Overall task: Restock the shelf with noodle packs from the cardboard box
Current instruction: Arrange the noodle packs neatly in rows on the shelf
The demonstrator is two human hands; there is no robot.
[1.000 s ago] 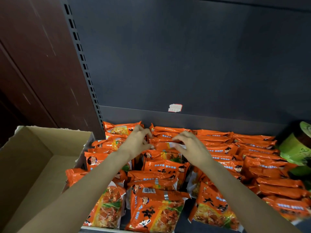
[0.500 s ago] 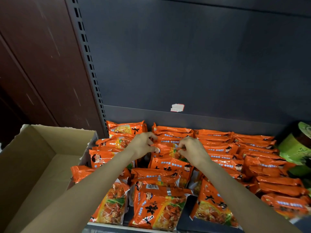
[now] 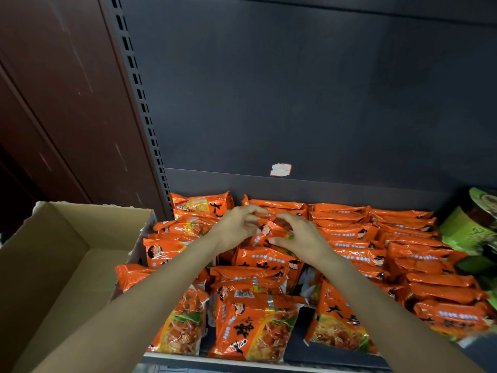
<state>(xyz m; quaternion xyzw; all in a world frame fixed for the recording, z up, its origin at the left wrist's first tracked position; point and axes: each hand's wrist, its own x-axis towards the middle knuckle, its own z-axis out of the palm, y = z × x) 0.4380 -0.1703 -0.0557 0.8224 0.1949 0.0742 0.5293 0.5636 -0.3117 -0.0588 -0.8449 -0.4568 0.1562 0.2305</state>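
Note:
Orange noodle packs (image 3: 419,265) fill the dark shelf (image 3: 298,343) in several rows, some flat and some upright. Both my hands reach to the middle back of the shelf. My left hand (image 3: 236,228) and my right hand (image 3: 301,236) curl around the two ends of one orange noodle pack (image 3: 267,229), which stands tilted among the other packs. My right thumb lies under it and my fingers arch over it. The open cardboard box (image 3: 53,265) sits at the left, against the shelf's side, and its visible inside shows no packs.
Green round containers (image 3: 468,227) stand at the shelf's right end. A slotted upright post (image 3: 139,103) and a brown wooden wall (image 3: 53,103) rise at the left. A torn white label (image 3: 280,169) sticks on the dark back panel.
My hands have drawn closer together on the pack in the middle back row and pulled it slightly nearer. My view has shifted a little to the left.

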